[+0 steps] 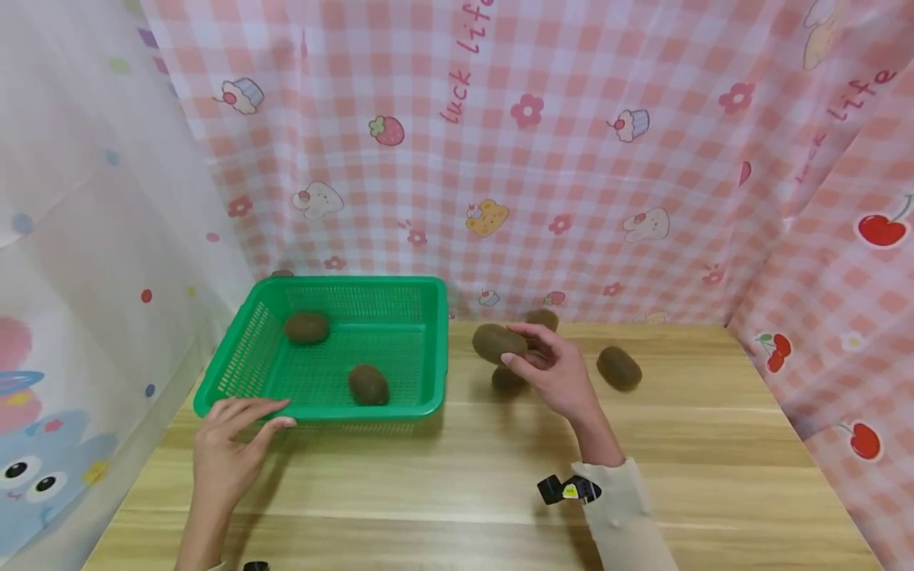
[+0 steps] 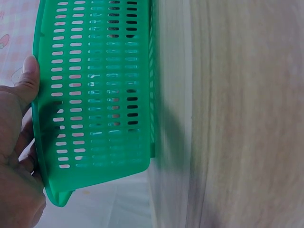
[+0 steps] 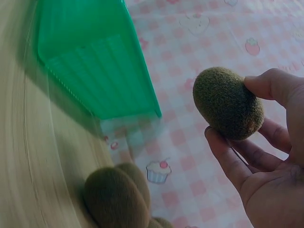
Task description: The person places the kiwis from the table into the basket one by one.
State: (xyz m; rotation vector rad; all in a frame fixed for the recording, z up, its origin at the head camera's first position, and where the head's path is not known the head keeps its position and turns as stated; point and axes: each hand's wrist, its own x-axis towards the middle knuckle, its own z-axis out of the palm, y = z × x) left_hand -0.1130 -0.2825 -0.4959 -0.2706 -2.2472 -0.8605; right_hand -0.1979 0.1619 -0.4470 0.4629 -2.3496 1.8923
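Note:
My right hand (image 1: 560,379) pinches a brown fuzzy kiwi (image 1: 496,343) between thumb and fingers, lifted above the table to the right of the green basket (image 1: 437,349). In the right wrist view the held kiwi (image 3: 227,102) shows clear of everything but the hand (image 3: 278,166). My left hand (image 1: 230,444) grips the basket's near rim at its left end, thumb outside and fingers over the edge. The left wrist view shows that hand (image 2: 16,156) at the rim, beside the slotted wall (image 2: 95,109). Inside the basket lie two kiwis (image 1: 307,327) (image 1: 368,385), apart from each other.
Below and behind the held kiwi, one kiwi (image 1: 508,381) and another (image 1: 544,319) are partly hidden by it and the hand. A further kiwi (image 1: 619,369) lies to the right on the wooden table (image 1: 485,484). A checked curtain (image 1: 400,174) hangs behind the table.

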